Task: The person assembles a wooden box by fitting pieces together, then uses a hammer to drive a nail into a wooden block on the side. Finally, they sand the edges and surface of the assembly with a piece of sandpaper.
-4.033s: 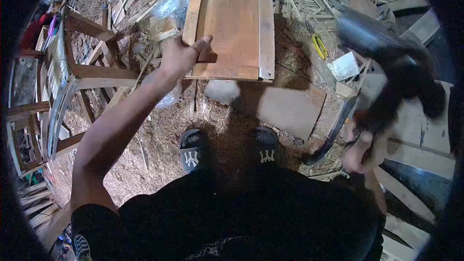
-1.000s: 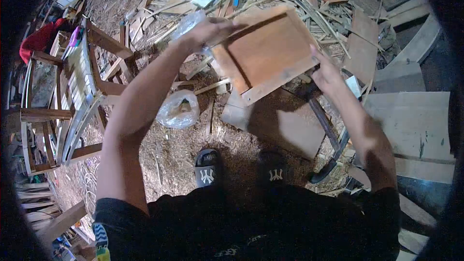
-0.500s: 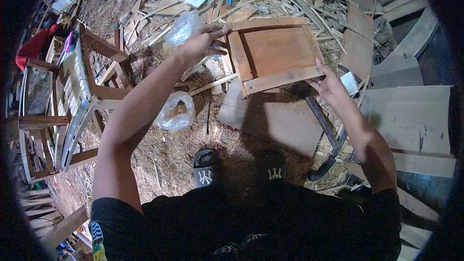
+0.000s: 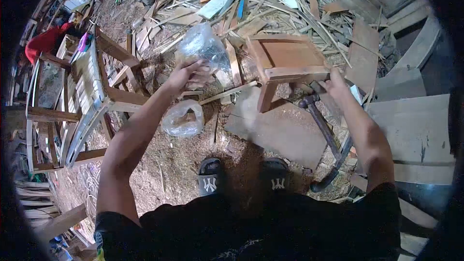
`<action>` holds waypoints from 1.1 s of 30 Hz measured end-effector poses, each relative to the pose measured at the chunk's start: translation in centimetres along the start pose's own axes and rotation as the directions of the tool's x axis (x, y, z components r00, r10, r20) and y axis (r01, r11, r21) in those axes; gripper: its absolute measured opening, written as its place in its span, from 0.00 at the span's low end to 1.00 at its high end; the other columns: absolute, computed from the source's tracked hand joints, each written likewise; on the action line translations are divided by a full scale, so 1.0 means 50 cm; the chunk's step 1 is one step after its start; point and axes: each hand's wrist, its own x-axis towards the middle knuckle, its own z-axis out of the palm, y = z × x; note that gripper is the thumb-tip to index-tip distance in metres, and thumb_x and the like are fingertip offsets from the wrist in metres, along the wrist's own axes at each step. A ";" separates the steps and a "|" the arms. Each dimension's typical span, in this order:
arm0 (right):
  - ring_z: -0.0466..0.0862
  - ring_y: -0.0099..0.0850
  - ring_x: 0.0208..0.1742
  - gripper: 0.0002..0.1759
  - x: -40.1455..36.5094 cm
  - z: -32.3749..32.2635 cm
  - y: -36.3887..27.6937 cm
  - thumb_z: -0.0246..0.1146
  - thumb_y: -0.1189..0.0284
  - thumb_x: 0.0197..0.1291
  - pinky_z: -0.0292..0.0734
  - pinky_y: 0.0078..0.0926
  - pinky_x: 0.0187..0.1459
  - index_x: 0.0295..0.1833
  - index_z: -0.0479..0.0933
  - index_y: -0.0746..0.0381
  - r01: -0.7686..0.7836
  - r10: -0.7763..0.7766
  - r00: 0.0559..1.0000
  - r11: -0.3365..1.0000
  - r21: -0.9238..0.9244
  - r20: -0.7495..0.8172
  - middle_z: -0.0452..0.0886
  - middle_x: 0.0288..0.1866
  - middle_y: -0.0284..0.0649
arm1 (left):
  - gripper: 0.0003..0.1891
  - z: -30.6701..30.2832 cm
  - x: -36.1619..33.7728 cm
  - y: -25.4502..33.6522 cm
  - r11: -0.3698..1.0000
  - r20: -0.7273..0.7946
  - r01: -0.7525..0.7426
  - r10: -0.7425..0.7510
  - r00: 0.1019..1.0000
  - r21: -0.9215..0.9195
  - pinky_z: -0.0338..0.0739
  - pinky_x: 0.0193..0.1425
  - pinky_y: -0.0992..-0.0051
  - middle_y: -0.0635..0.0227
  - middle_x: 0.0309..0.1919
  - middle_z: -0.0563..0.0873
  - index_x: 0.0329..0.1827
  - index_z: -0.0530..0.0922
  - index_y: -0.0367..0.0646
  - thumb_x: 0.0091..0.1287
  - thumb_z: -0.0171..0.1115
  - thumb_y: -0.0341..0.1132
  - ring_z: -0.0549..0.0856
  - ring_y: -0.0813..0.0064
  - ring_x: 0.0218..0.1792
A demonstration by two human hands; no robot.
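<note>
A small wooden stool [image 4: 295, 54] with a framed, recessed top stands among the scraps ahead of me, one front leg in sight. My right hand [image 4: 334, 85] is at its right front corner, thumb near the top edge and fingers curled by the side, partly hidden. My left hand [image 4: 191, 76] is off the stool, fingers apart and holding nothing, just in front of a clear plastic bag [image 4: 203, 43]. Below the stool's right side lies a hammer [image 4: 323, 124], beside a dark-handled tool [image 4: 325, 181].
A second plastic bag [image 4: 183, 118] lies on the sawdust-covered floor. Flat board [image 4: 282, 130] lies before my feet. Wooden chair frames [image 4: 82, 101] stand at left, a heap of wood strips [image 4: 270, 12] behind, and large panels [image 4: 411, 128] at right.
The framed wooden piece has come down and right, now showing a leg beneath it. My left hand has let go and moved down and left; my right hand stays at the right corner.
</note>
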 end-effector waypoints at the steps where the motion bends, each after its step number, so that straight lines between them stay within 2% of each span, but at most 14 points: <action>1: 0.77 0.42 0.63 0.28 0.000 -0.005 -0.009 0.67 0.58 0.67 0.76 0.44 0.63 0.67 0.70 0.58 -0.032 0.032 0.999 0.998 -0.052 -0.004 0.75 0.64 0.45 | 0.18 -0.013 0.002 -0.011 0.998 -0.009 -0.065 0.065 0.998 -0.026 0.86 0.35 0.75 0.66 0.44 0.88 0.65 0.77 0.42 0.79 0.55 0.41 0.89 0.75 0.37; 3: 0.80 0.39 0.58 0.24 -0.012 -0.007 -0.017 0.65 0.57 0.69 0.82 0.42 0.53 0.64 0.73 0.57 -0.029 0.026 0.999 0.989 -0.147 -0.022 0.76 0.62 0.43 | 0.17 -0.036 -0.002 -0.017 0.998 -0.022 -0.056 0.055 0.998 -0.040 0.86 0.34 0.76 0.67 0.44 0.88 0.63 0.77 0.43 0.78 0.56 0.41 0.89 0.75 0.37; 7: 0.80 0.39 0.55 0.26 0.010 -0.014 -0.018 0.63 0.55 0.70 0.83 0.41 0.49 0.67 0.71 0.57 -0.062 0.064 0.998 0.977 -0.203 0.001 0.77 0.61 0.42 | 0.17 -0.056 -0.005 -0.021 0.998 -0.145 -0.039 0.031 0.989 -0.052 0.86 0.32 0.77 0.67 0.44 0.88 0.61 0.79 0.43 0.77 0.58 0.42 0.88 0.76 0.37; 9: 0.82 0.41 0.51 0.25 0.008 -0.005 -0.016 0.62 0.56 0.70 0.83 0.43 0.48 0.65 0.75 0.60 -0.003 -0.081 0.981 0.905 -0.426 -0.178 0.80 0.58 0.44 | 0.17 -0.063 0.008 -0.027 0.997 -0.143 -0.056 0.047 0.989 -0.058 0.86 0.32 0.77 0.67 0.44 0.88 0.62 0.79 0.43 0.77 0.58 0.42 0.88 0.76 0.37; 10: 0.82 0.41 0.51 0.25 0.012 -0.008 -0.017 0.62 0.56 0.70 0.83 0.43 0.48 0.65 0.75 0.60 0.000 -0.083 0.981 0.906 -0.424 -0.178 0.80 0.58 0.44 | 0.17 -0.068 0.016 -0.030 0.995 -0.145 -0.071 0.061 0.988 -0.066 0.86 0.31 0.77 0.67 0.44 0.88 0.62 0.79 0.43 0.76 0.59 0.42 0.88 0.77 0.37; 12: 0.80 0.36 0.54 0.24 0.025 -0.020 -0.018 0.61 0.57 0.71 0.79 0.39 0.52 0.65 0.75 0.60 0.070 -0.153 0.985 0.767 -0.638 -0.076 0.79 0.60 0.43 | 0.17 -0.076 0.028 -0.032 0.997 -0.151 -0.053 0.045 0.988 -0.047 0.87 0.33 0.77 0.66 0.44 0.87 0.63 0.77 0.42 0.78 0.55 0.41 0.88 0.74 0.37; 16: 0.83 0.36 0.52 0.22 0.072 -0.047 -0.002 0.62 0.61 0.70 0.78 0.37 0.52 0.62 0.80 0.63 0.192 -0.254 0.967 0.707 -0.681 0.009 0.85 0.54 0.45 | 0.17 -0.096 0.041 -0.047 1.000 -0.138 -0.027 0.026 0.990 -0.005 0.87 0.36 0.74 0.65 0.45 0.86 0.65 0.75 0.40 0.79 0.53 0.39 0.87 0.72 0.38; 18: 0.88 0.45 0.44 0.23 0.083 -0.051 0.002 0.66 0.59 0.62 0.79 0.40 0.50 0.53 0.84 0.66 0.356 -0.490 0.868 0.510 -0.783 0.075 0.88 0.39 0.52 | 0.17 -0.100 0.042 -0.052 0.999 -0.158 -0.030 0.027 0.987 -0.014 0.87 0.36 0.73 0.66 0.45 0.86 0.65 0.75 0.39 0.79 0.53 0.38 0.87 0.71 0.38; 22: 0.88 0.50 0.45 0.22 0.066 -0.031 -0.005 0.66 0.59 0.62 0.79 0.43 0.52 0.53 0.84 0.66 0.423 -0.608 0.787 0.413 -0.807 0.102 0.87 0.42 0.57 | 0.16 -0.100 0.034 -0.057 0.999 -0.124 -0.042 0.038 0.992 -0.033 0.85 0.34 0.72 0.66 0.45 0.87 0.62 0.77 0.38 0.78 0.55 0.38 0.87 0.72 0.37; 24: 0.88 0.51 0.47 0.22 0.055 -0.020 -0.015 0.65 0.58 0.63 0.79 0.44 0.52 0.52 0.85 0.65 0.541 -0.714 0.654 0.210 -0.815 0.250 0.87 0.41 0.59 | 0.15 -0.105 0.043 -0.067 0.998 -0.171 -0.062 0.065 0.983 0.023 0.85 0.33 0.74 0.65 0.43 0.87 0.58 0.79 0.37 0.78 0.56 0.38 0.87 0.73 0.36; 26: 0.87 0.52 0.49 0.22 0.049 -0.007 -0.023 0.65 0.58 0.63 0.79 0.45 0.53 0.51 0.85 0.65 0.504 -0.686 0.691 0.230 -0.832 0.229 0.87 0.42 0.59 | 0.14 -0.120 0.056 -0.082 0.994 -0.214 -0.080 0.095 0.972 0.078 0.84 0.32 0.75 0.64 0.40 0.87 0.54 0.81 0.37 0.78 0.56 0.38 0.86 0.73 0.34; 28: 0.87 0.53 0.50 0.21 0.039 0.008 -0.035 0.65 0.58 0.63 0.79 0.45 0.53 0.51 0.85 0.64 0.468 -0.657 0.725 0.247 -0.848 0.209 0.86 0.43 0.60 | 0.12 -0.141 0.068 -0.093 0.953 -0.339 -0.028 0.134 0.931 0.301 0.82 0.29 0.77 0.64 0.34 0.86 0.47 0.82 0.37 0.77 0.58 0.38 0.85 0.75 0.31; 32: 0.86 0.55 0.51 0.20 0.004 0.039 -0.056 0.64 0.59 0.64 0.79 0.47 0.54 0.51 0.85 0.64 0.460 -0.638 0.725 0.171 -0.871 0.258 0.85 0.45 0.61 | 0.11 -0.184 0.073 -0.108 0.986 -0.248 -0.068 0.105 0.963 0.153 0.77 0.27 0.80 0.65 0.31 0.84 0.45 0.81 0.35 0.76 0.60 0.37 0.84 0.77 0.30; 33: 0.85 0.56 0.51 0.20 -0.003 0.044 -0.053 0.64 0.60 0.64 0.79 0.48 0.54 0.52 0.85 0.64 0.514 -0.640 0.705 0.164 -0.842 0.305 0.85 0.46 0.61 | 0.11 -0.187 0.074 -0.113 0.939 -0.263 -0.161 0.245 0.933 0.305 0.79 0.29 0.74 0.64 0.34 0.87 0.47 0.84 0.34 0.74 0.61 0.34 0.83 0.77 0.29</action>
